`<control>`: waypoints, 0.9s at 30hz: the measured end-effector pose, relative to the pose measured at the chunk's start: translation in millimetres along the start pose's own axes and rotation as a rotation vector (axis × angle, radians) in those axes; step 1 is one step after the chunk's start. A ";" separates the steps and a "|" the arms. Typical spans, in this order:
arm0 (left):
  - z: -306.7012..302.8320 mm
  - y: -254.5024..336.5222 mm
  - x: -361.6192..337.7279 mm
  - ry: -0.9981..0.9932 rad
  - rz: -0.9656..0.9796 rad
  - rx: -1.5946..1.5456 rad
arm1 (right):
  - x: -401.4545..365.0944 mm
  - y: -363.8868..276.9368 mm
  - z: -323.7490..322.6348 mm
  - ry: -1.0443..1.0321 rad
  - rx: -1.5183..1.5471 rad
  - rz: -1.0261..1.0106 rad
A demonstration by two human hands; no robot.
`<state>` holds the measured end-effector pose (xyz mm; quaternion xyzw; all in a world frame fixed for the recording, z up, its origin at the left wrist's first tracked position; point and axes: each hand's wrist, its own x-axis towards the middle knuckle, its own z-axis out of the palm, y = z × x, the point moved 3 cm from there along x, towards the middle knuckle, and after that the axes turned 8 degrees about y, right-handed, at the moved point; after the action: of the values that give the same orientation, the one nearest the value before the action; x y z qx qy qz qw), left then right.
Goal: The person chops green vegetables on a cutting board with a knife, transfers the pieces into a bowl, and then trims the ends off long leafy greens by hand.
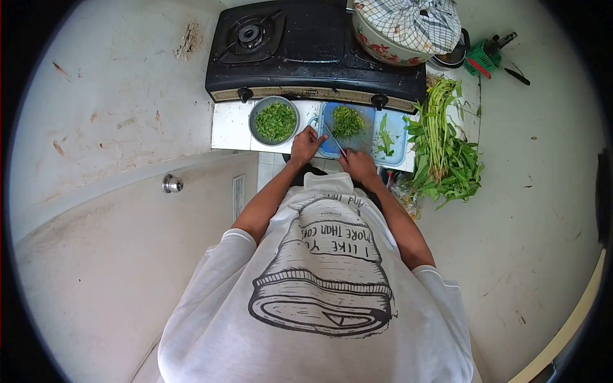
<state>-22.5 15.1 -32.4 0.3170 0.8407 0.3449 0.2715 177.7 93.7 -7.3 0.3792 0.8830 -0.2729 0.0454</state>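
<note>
A blue cutting board (365, 142) lies at the counter's front edge, bearing a small pile of chopped greens (348, 122). My right hand (359, 166) is closed around the handle of a knife (334, 138), whose blade slants up and left over the board. By the board's left edge is my left hand (306, 145), its fingers curled together close to the blade; what they hold, if anything, is hidden. Left of the board stands a grey bowl (252, 127) filled with chopped greens. To the right, a light blue tray (401, 150) carries a few loose leaves (385, 137).
A black gas stove (313, 48) spans the back of the counter, with a cloth-covered floral pot (389, 52) on its right side. A large bunch of leafy greens (444, 140) hangs over the counter's right edge. Further right are a green basket (483, 60) and a dark-handled knife (517, 76).
</note>
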 end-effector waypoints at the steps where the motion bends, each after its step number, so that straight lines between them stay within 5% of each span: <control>1: -1.0 -1.1 1.3 -0.005 0.011 0.016 | -0.8 -0.7 -1.6 -0.007 -0.002 -0.014; 27: -1.8 -0.2 2.3 -0.019 -0.061 -0.031 | -0.3 -2.6 -2.1 -0.049 -0.042 -0.038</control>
<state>-25.3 15.9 -32.0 0.2903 0.8420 0.3462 0.2947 176.4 93.1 -4.3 0.3546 0.8942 -0.2642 0.0699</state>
